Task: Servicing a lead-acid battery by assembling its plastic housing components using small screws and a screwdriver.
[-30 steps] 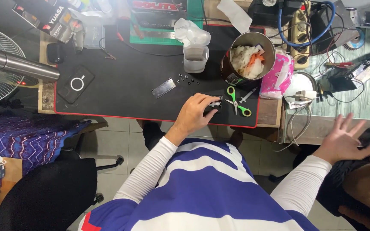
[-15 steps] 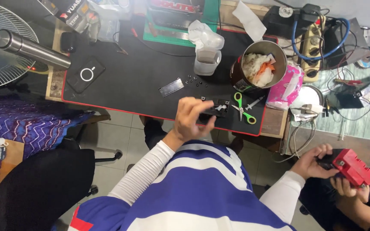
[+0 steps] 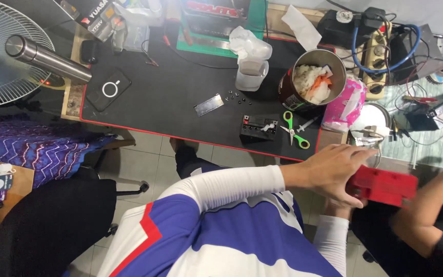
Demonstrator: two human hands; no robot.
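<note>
The left hand (image 3: 329, 172) lay flat with fingers together on the red rectangular plastic box (image 3: 383, 185), off the desk's right edge. The right hand (image 3: 338, 208) (mostly hidden beneath) gripped unclearly; another person's arm (image 3: 426, 205) supported the far end.

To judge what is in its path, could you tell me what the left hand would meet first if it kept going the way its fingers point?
The left hand already rests on the red box; beyond that, probably another person's arm, though depth is unclear.
</note>
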